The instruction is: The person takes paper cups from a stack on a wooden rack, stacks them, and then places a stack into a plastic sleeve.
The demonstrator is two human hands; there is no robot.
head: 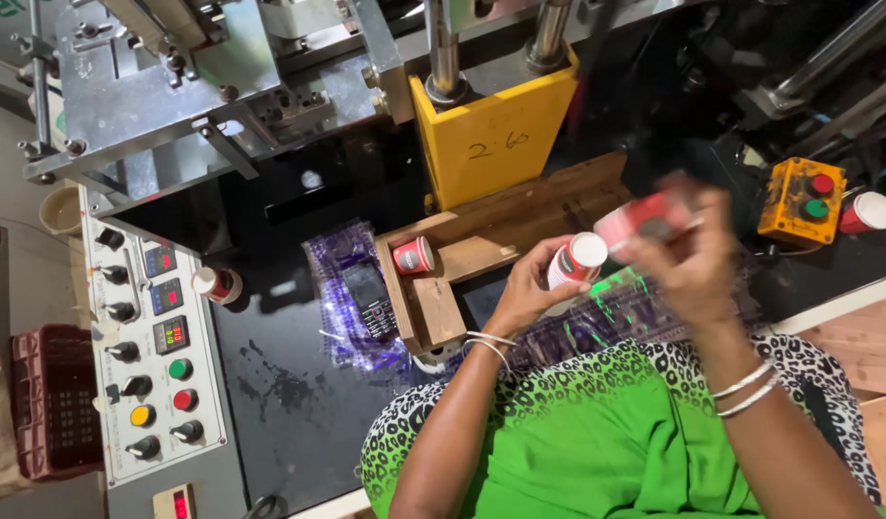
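Black machine table (279, 384) bears a wooden tray (433, 312); 1 mobile phone (369, 300); 1 paper cup (218, 284) lying sideways.

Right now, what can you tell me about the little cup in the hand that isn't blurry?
The cup is small, red and white, and looks like paper. It lies tilted on its side, its white round end facing up toward the camera. The left hand grips it from below, fingers curled round its body. It sits above a shiny plastic sheet, close to the blurred right hand.
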